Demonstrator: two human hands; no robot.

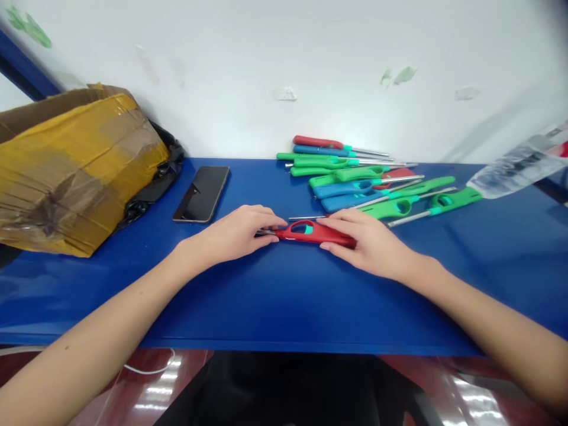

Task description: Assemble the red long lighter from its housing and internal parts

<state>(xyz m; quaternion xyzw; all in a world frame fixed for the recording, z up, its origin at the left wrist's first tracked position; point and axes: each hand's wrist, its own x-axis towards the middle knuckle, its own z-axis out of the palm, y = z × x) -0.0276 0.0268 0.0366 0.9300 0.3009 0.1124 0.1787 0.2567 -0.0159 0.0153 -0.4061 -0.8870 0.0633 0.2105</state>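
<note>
A red long-necked gas lighter with a finger loop and a teal trigger lies sideways between my hands, low over the blue table. My left hand pinches its metal neck end. The fingers of my right hand close around the red handle end. Just behind it shows the thin metal rod of another lighter, partly hidden by my right hand. Beyond my hands lies a loose pile of lighters, among them a green lighter, a blue lighter and a red lighter.
On the left stands a crumpled cardboard box wrapped in yellow tape, with black plastic beside it. A phone lies near my left hand. At right is a clear plastic bag. The blue table meets a white wall.
</note>
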